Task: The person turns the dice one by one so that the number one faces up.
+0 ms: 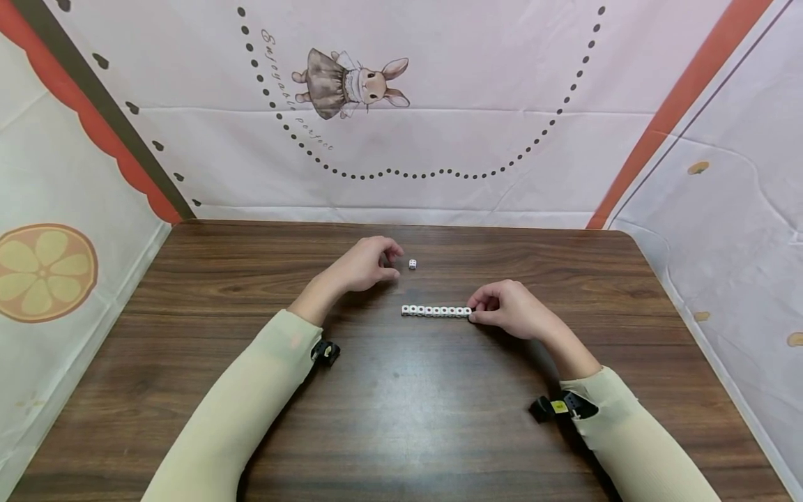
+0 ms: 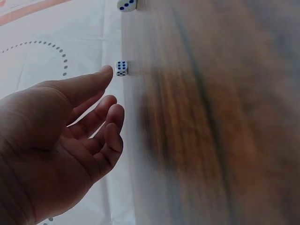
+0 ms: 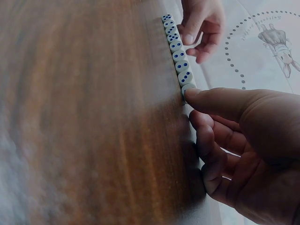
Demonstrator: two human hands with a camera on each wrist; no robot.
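Several white dice with blue pips stand side by side in a straight row (image 1: 433, 311) on the brown table. At the row's right end my right hand (image 1: 511, 308) pinches the last die (image 3: 187, 88) between thumb and fingers; the thumb covers part of it. My left hand (image 1: 366, 265) is beyond the row's left end, fingers loosely curved with a gap to the thumb, holding nothing. Just right of its fingertips sits a single die (image 1: 412, 264), apart from the hand. In the left wrist view this die (image 2: 122, 68) lies just past the thumb tip.
The wood-grain table (image 1: 401, 418) reaches back to a pale cloth wall (image 1: 452, 139) printed with a rabbit and dots. Similar printed cloth stands at the left and right sides. Each wrist carries a small black camera (image 1: 325, 352).
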